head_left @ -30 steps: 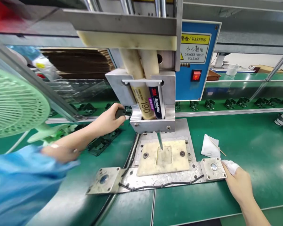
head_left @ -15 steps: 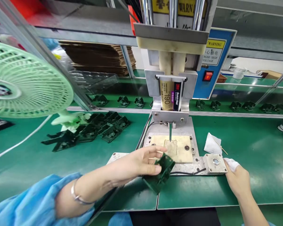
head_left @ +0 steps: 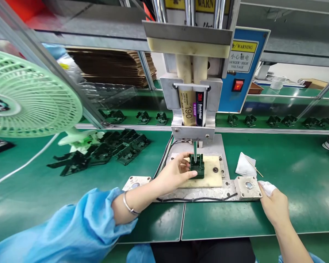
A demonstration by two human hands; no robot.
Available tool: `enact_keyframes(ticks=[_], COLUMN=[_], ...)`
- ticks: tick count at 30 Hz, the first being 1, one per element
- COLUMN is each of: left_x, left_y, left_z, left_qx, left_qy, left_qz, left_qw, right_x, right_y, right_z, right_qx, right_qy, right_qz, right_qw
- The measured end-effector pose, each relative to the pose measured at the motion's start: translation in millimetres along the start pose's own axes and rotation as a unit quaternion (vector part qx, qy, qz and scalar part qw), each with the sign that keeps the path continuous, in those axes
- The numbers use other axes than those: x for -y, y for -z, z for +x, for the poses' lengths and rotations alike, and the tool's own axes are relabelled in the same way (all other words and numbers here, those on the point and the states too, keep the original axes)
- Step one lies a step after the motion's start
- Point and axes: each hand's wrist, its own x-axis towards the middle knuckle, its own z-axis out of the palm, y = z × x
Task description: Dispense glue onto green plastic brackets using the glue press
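Holding a small dark green plastic part [head_left: 196, 166] in the left hand [head_left: 173, 174], fingers pinching its left side, part sitting on the cream fixture plate [head_left: 212, 178] right under the green dispensing nozzle [head_left: 194, 149]. Nozzle tip hovering just above or maybe touching the part, can't quite tell. Resting the right hand [head_left: 275, 206] on the green mat beside the right button block [head_left: 247, 187], fingers loosely curled around a bit of white cloth [head_left: 268, 187], not pressing the button. Sitting above the nozzle: the twin glue cartridge [head_left: 192, 110] clamped in the metal press. Lying off to the left near the green fan [head_left: 30, 98]: a pile of similar dark parts [head_left: 104, 149]. Lying right of the fixture: a folded white wipe [head_left: 245, 166] with a thin stick.
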Motion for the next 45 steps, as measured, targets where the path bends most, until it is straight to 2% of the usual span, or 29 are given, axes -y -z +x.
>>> enact_keyframes(ticks=[4, 7, 9, 11, 13, 14, 16, 19, 23, 28, 31, 34, 45], left_x=[7, 2, -5, -12, -14, -13, -4, 16, 34, 45, 57, 66, 62], left_y=[-4.7, -5.7, 0.4, 15.4, 39.0, 52.4, 77.0, 94.3, 80.9, 67.5, 68.5, 69.2, 66.9], left_z=[0, -3, -11, -24, -41, -50, -67, -87, -95, -90, -89, -89, -88], left_qx=[-0.017, -0.025, -0.048, -0.107, -0.181, -0.209, -0.234, -0.236, -0.262, -0.27, -0.305, -0.322, -0.349], left_qy=[-0.016, -0.013, -0.01, -0.027, -0.039, -0.014, 0.091, 0.154, 0.142, 0.124, 0.091, 0.067, 0.061], left_qz=[0.053, 0.078, 0.116, 0.185, 0.245, 0.253, 0.195, 0.052, -0.081, -0.157, -0.147, -0.108, -0.049], left_qw=[0.998, 0.997, 0.992, 0.977, 0.952, 0.945, 0.948, 0.958, 0.951, 0.942, 0.937, 0.938, 0.934], right_x=[0, 5, 9, 11, 13, 15, 18, 28, 42, 42, 35, 31, 35], right_y=[-1, 2, 4, 7, 10, 11, 12, 11, 7, 2, -2, -5, -2], right_z=[1, -1, -4, -7, -8, -8, -7, -4, -3, -9, -13, -15, -14], right_qx=[-0.007, -0.025, -0.033, -0.033, -0.03, -0.026, -0.006, 0.05, 0.073, 0.027, -0.023, -0.043, -0.032], right_qy=[-0.001, -0.016, -0.017, -0.012, -0.02, -0.029, -0.052, -0.071, -0.093, -0.133, -0.088, -0.047, -0.062], right_qz=[0.006, 0.033, 0.071, 0.113, 0.139, 0.144, 0.148, 0.138, 0.166, 0.17, 0.159, 0.16, 0.151], right_qw=[1.0, 0.999, 0.997, 0.993, 0.99, 0.989, 0.988, 0.987, 0.979, 0.976, 0.983, 0.985, 0.986])
